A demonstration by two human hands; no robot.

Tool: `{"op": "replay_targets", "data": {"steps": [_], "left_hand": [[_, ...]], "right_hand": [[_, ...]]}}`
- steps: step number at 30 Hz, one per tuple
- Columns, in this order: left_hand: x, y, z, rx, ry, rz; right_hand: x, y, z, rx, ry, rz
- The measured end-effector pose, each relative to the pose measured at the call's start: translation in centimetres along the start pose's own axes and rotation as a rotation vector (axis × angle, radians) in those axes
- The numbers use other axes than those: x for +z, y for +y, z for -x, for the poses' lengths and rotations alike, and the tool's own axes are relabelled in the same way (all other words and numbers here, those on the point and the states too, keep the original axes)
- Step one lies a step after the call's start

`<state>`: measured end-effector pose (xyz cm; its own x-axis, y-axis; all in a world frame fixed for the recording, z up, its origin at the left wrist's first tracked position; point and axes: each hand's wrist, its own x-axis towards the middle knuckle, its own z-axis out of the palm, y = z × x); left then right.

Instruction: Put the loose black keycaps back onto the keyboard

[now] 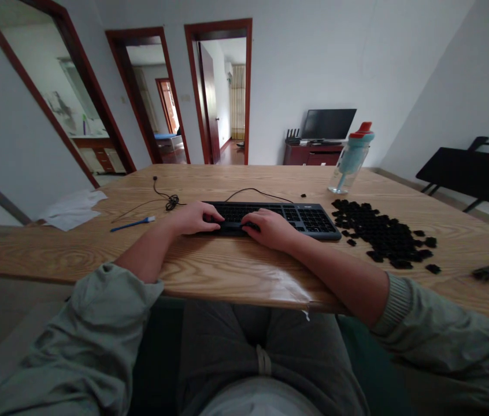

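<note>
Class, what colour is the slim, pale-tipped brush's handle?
The slim, straight handle is blue, best seen in the head view.

a home, vanity cabinet, long curtain beyond an open door, flat screen on low stand

keyboard: black, dark grey edge
keycaps: black
tabletop: light brown, darker wood-grain pattern
brush: blue handle, white tip
bottle: clear body, teal collar, red cap
sleeves: grey-green
door frames: reddish brown
</note>
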<state>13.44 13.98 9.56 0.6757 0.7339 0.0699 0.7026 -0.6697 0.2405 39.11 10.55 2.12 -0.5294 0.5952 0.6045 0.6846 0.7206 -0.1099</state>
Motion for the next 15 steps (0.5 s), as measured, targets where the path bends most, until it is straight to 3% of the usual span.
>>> {"op": "replay_targets", "data": {"steps": [5,15], "left_hand": [[0.1,-0.8,0.5,-0.127,0.073,0.053],[1.0,-1.5,0.3,-0.057,0.077,0.024]], "right_hand": [[0.2,0.0,-1.2,-0.008,-0.043,0.011],[0.2,0.7,-0.7,-0.06,-0.039,-0.041]]}}
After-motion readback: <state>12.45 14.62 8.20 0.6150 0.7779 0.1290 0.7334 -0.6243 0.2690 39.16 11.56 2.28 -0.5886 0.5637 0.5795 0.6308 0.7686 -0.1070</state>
